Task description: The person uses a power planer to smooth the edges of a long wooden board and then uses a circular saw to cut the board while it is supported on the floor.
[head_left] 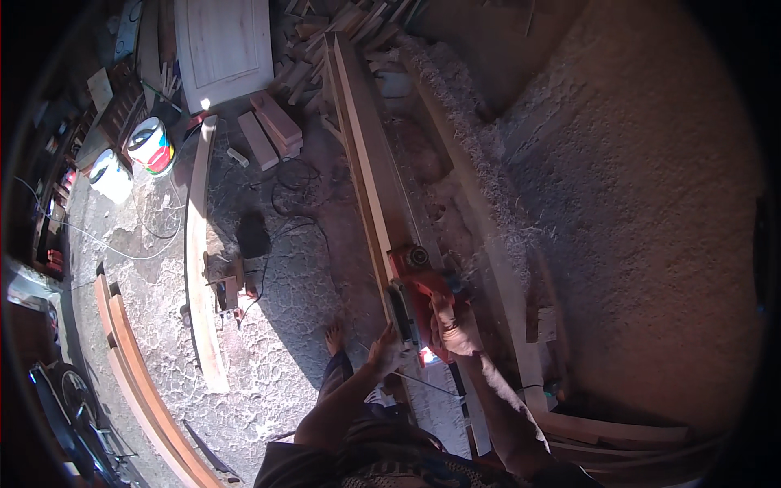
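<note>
A red electric planer (423,286) with a black knob at its front rests on a long wooden beam (370,122) running away from me. My right hand (457,332) is wrapped round the planer's handle. At the planer's left rear, my left hand (386,351) has its fingers curled against the dark side plate (400,313); its grip there is partly hidden. A paler strip (358,138) runs along the beam's left side. Below the planer, the near part of the beam (435,398) is brightly lit.
Shavings (508,203) lie heaped along a plank at right. Long boards (134,374) and a pale curved plank (198,244) lie on the left floor, near a power tool (228,293) and cords. Buckets (151,146), a door panel (224,49) and wood scraps stand farther off. My bare foot (334,337) shows.
</note>
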Demonstrator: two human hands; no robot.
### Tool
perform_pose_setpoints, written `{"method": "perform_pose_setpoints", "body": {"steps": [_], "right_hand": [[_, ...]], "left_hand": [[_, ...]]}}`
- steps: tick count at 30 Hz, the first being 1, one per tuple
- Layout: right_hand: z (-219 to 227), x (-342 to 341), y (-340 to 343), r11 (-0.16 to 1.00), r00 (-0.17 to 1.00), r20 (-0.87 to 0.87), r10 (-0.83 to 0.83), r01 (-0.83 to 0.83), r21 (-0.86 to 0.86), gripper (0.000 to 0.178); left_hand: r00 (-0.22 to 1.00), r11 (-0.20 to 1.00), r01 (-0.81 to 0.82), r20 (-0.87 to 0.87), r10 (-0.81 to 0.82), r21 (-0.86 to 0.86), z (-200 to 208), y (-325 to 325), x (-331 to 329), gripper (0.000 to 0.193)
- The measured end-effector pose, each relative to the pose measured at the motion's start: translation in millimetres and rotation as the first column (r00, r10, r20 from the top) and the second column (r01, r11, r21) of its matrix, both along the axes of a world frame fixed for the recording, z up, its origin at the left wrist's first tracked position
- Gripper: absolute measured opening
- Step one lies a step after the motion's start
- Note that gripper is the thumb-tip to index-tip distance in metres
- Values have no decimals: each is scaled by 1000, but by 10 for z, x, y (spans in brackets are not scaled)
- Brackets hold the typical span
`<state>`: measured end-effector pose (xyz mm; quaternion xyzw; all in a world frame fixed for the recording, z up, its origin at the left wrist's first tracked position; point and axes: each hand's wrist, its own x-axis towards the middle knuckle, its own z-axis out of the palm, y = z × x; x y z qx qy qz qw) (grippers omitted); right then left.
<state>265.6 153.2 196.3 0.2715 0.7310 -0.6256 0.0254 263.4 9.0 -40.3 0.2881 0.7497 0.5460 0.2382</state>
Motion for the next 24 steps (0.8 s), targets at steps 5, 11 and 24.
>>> {"method": "perform_pose_setpoints", "body": {"steps": [5, 11, 24], "right_hand": [[79, -1025, 26, 996, 992, -95, 82, -78, 42, 63], [107, -2091, 114, 997, 997, -60, 51, -48, 53, 59], [133, -4563, 398, 997, 975, -217, 50, -61, -46, 47]], "left_hand": [[984, 992, -128, -127, 128, 13, 429, -134, -93, 111], [993, 996, -61, -107, 54, -62, 456, -140, -167, 117], [991, 999, -1, -137, 7, 39, 216, -153, -124, 103]]}}
